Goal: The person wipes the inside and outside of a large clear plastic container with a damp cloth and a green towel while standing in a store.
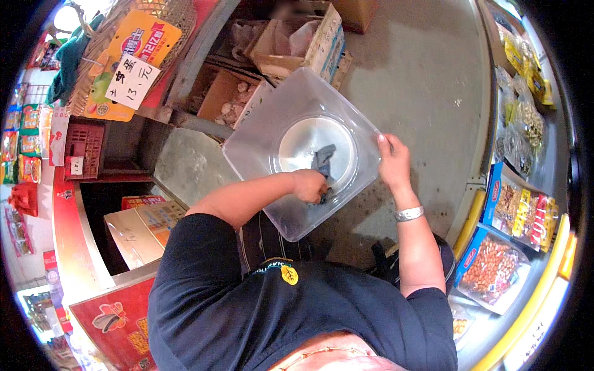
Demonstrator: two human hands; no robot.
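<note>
A clear plastic bin [250, 143], square at the rim with a round base, is tilted in front of me above the floor. The hand on the picture's left [310, 186] reaches inside it, closed on a dark grey cloth [323, 160] that lies against the inner wall and base. The hand on the right [393, 160] grips the bin's right corner, thumb over the rim; a silver bracelet circles that wrist.
Cardboard boxes [278, 60] stand beyond the bin, one holding pale round items [232, 104]. A shelf with packaged nuts [496, 262] runs along the right. On the left are a red-edged counter [69, 222], an open carton [134, 232] and a wicker basket [181, 23].
</note>
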